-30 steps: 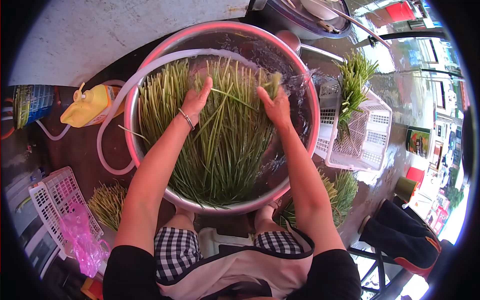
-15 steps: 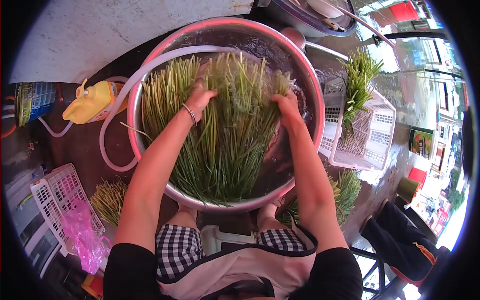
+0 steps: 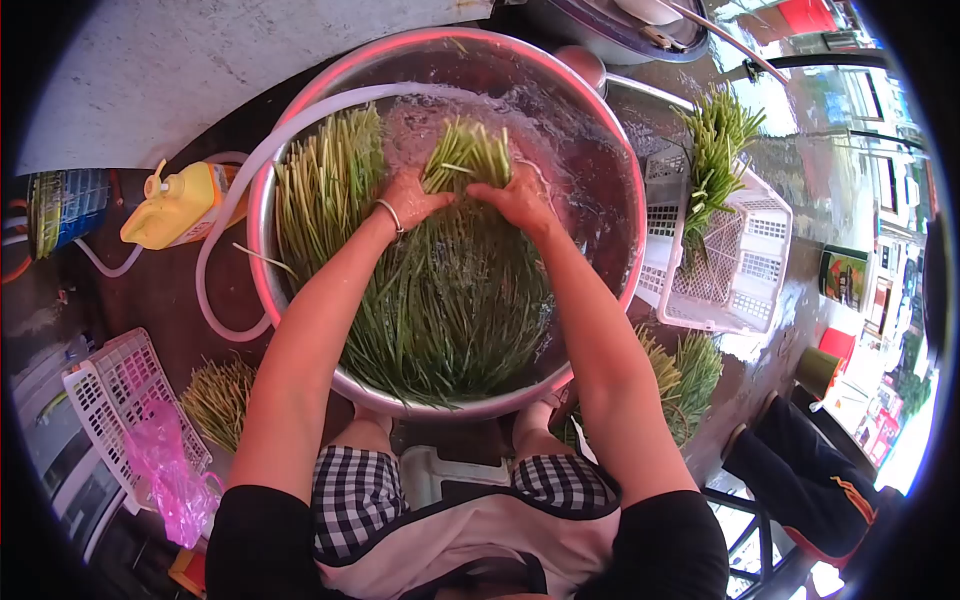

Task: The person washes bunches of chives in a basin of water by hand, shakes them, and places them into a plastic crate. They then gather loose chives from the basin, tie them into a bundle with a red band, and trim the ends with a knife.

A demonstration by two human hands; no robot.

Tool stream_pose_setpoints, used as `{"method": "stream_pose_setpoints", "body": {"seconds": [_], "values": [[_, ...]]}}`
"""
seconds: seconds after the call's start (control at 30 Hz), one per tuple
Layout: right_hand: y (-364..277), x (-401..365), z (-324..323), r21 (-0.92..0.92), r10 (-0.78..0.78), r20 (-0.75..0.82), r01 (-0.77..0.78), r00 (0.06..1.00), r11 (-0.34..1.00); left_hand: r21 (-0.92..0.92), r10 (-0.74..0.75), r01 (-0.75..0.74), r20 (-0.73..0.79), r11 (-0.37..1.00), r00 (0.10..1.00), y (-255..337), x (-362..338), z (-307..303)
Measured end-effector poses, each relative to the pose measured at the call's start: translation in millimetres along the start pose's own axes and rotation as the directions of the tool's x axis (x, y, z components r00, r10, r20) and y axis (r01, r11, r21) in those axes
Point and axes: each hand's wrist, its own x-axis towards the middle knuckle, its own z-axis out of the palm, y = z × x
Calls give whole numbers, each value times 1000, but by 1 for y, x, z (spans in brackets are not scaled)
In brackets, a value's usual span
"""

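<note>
A large round metal basin [image 3: 505,407] holds water and long green stalks [image 3: 440,320], their pale cut ends toward the far side. Between my two hands a bunch of stalks [image 3: 465,158] is gathered, its ends raised above the water. My left hand [image 3: 413,200] is wrapped against the bunch's left side, with a bracelet at the wrist. Around the right side curls my right hand [image 3: 520,200], its thumb pointing inward. More stalks [image 3: 330,175] lie at the basin's left. A pale hose [image 3: 270,160] runs over the left rim, with stirred water near its end.
White crates [image 3: 740,260] with green stalks [image 3: 715,150] stand right of the basin. A yellow jug [image 3: 180,205] is at left. Lower left are a white basket [image 3: 120,380] and pink bag [image 3: 170,480]. A ladle [image 3: 580,68] lies behind. Someone's dark-trousered legs [image 3: 800,470] show at right.
My right hand has moved left, close to my left hand. The middle stalks, spread wide before, are now squeezed into a narrower bunch, and open water shows at the basin's right.
</note>
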Motion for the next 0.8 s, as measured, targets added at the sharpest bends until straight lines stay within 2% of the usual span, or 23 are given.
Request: {"method": "stream_pose_setpoints", "body": {"seconds": [0.1, 0.13, 0.2, 0.27, 0.3, 0.33, 0.43, 0.53, 0.63, 0.67, 0.73, 0.77, 0.8], "values": [[20, 0, 10, -325, 140, -76, -157, 987, 933, -3, -94, 94, 48, 996, 994, 13, -13, 3], [22, 1, 9, -196, 124, -9, -123, 992, 973, -211, -108, 138, 145, 968, 983, 19, -12, -1], [10, -2, 2, 55, 38, 31, -39, 999, 998, -569, -84, 277, 340, 774, 937, 30, -14, -11], [-18, -7, -11, 316, -26, 75, 1, 997, 949, -605, -73, 275, 337, 748, 939, 52, -14, -30], [-41, -11, -20, 306, -98, 59, 75, 993, 949, -621, -63, 269, 333, 736, 941, 67, -12, -41], [-70, -16, -31, 291, -175, 38, 157, 984, 944, -693, 25, 156, 244, 704, 969, 88, -13, -51], [-119, -32, -48, 206, -383, -72, 389, 921, 898, -755, 214, -3, 182, 655, 960, 141, -22, -85], [-148, -48, -59, 94, -475, -66, 479, 878, 873, -476, 429, -332, 109, 814, 897, 163, -20, -100], [-128, -47, -59, -151, -502, -108, 485, 858, 861, -124, 364, -345, 213, 931, 907, 156, -13, -94], [-114, -45, -53, -228, -539, -145, 502, 830, 834, -68, 423, -418, 116, 906, 899, 151, -13, -82], [-85, -42, -42, -412, -626, -184, 518, 758, 749, 230, 433, -441, 89, 867, 897, 124, -8, -62], [-67, -39, -36, -470, -631, -172, 500, 756, 727, 370, 440, -437, 81, 820, 894, 109, -6, -51], [-47, -36, -30, -502, -663, -179, 512, 727, 697, 341, 483, -469, 48, 815, 874, 91, -3, -37]]}}
